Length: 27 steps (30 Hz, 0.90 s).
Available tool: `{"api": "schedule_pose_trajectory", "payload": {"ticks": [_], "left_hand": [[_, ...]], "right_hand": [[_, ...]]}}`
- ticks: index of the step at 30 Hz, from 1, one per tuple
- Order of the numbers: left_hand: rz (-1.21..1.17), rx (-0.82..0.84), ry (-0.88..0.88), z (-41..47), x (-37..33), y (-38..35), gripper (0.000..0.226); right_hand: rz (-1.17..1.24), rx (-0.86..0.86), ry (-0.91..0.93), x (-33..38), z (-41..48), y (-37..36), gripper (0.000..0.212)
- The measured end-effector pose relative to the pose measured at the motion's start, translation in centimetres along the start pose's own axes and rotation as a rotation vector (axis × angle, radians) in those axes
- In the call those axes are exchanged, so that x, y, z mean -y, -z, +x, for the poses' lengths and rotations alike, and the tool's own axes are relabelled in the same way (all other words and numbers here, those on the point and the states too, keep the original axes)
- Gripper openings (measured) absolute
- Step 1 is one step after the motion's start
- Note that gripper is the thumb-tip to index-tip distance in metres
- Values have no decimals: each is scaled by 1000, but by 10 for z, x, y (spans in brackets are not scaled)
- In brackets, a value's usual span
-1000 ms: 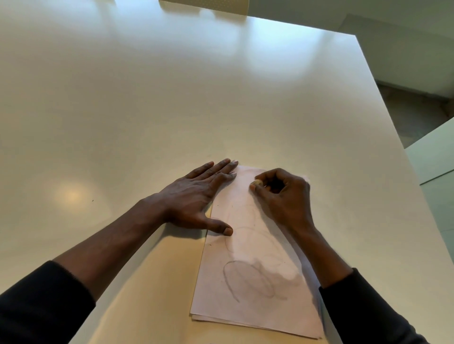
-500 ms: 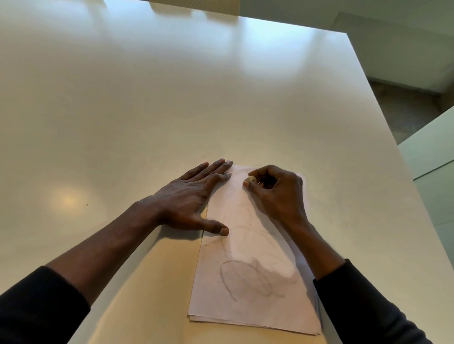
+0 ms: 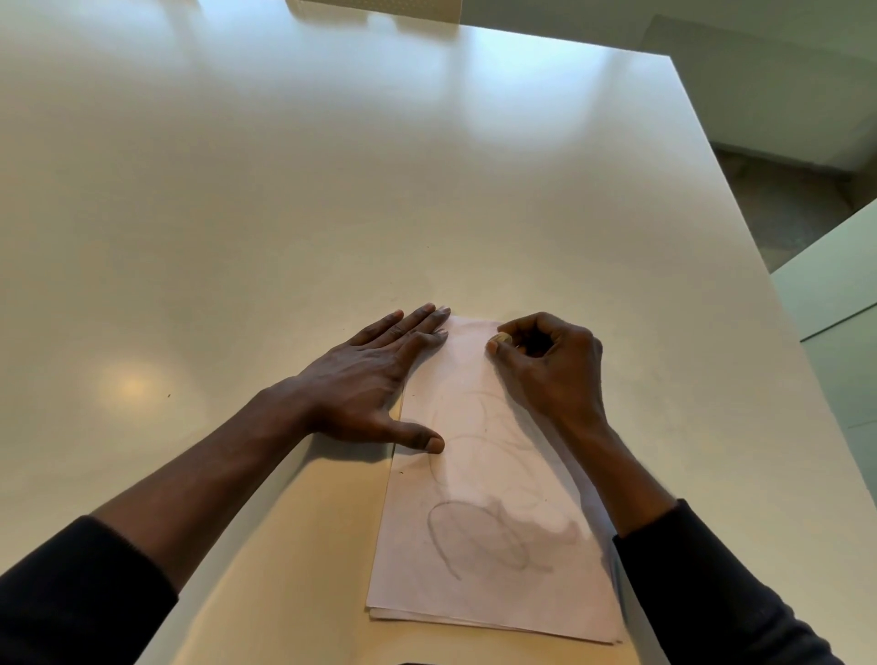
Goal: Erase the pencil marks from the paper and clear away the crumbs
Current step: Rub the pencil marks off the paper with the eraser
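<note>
Head view, single camera, looking down over the person's arms.

Paper (image 3: 493, 498): lies flat on the table (image 3: 332, 190), near the front edge and right of centre. Long axis runs away from the person, the far end leaning slightly right. Short edges near and far. A second sheet edge shows under the near edge, so more than one sheet. Surface matte, pale, thin.

Pencil marks (image 3: 474, 541): grey looping lines. They are darkest in an oval on the near half and fainter loops continue toward the middle. The far end looks almost blank.

Left hand (image 3: 365, 384): flat, palm down, fingers straight and close together. Fingertips rest at the paper's far left corner, and the thumb tip presses on the left edge. Most of the palm lies on the table beside the sheet.

Right hand (image 3: 550, 370): curled over the far end of the paper, thumb and forefinger pinching a small pale eraser (image 3: 501, 338). The eraser tip sits low at the sheet, though contact cannot be confirmed.

Both forearms are bare, with dark sleeves (image 3: 85, 598) pushed up at the bottom corners.

Surface: large, smooth, off-white tabletop, glossy, carrying soft window reflections and one round warm glare spot on the left. A tiny dark speck (image 3: 401, 473) lies just beside the paper's left edge.

Room: a pale chair back (image 3: 375, 5) stands at the far edge. A grey speckled floor (image 3: 783, 199) shows to the right, and a second pale surface (image 3: 835, 280) stands beyond it.
</note>
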<state>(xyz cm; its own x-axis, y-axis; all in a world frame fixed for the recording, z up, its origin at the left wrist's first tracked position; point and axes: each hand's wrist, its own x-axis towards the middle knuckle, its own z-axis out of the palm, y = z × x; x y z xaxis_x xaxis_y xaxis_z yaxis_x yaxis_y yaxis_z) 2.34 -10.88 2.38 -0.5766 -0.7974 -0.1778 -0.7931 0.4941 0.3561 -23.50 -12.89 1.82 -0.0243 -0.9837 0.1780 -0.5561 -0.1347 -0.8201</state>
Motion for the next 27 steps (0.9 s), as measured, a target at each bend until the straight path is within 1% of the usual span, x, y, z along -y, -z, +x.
{"api": "schedule_pose_trajectory", "payload": {"ticks": [2,3,7,12,15,17,21,22,25,27], "left_hand": [[0,7,0,0,1,0,134],[1,9,1,0,1,0,134],[2,5,2,0,0,1,133],[5,12,3,0,0,2,133],[4,11,4,0,-2,2,133],[4,14,5,-1,-2,2,133],[-2,20,7,0,-1,2,134],[1,14,8,1,-1,2,134],[8,1,7,0,-2,1,133],[5,-5,8,-1,-1,0,134]], "right_hand": [[-1,69,44,1,-7,0,13],[-5,77,39,0,-7,1,14],[-7,-23,-58,-6,6,13,11],[-5,117,29,-1,-6,11,14],[-15,15,-41,-5,5,16,12],[-1,-5,-39,-4,4,13,12],[-7,117,72,1,-11,3,14],[-10,103,61,1,-8,4,13],[-17,-13,-27,-2,5,12,11],[-16,-4,-19,-2,3,12,11]]}}
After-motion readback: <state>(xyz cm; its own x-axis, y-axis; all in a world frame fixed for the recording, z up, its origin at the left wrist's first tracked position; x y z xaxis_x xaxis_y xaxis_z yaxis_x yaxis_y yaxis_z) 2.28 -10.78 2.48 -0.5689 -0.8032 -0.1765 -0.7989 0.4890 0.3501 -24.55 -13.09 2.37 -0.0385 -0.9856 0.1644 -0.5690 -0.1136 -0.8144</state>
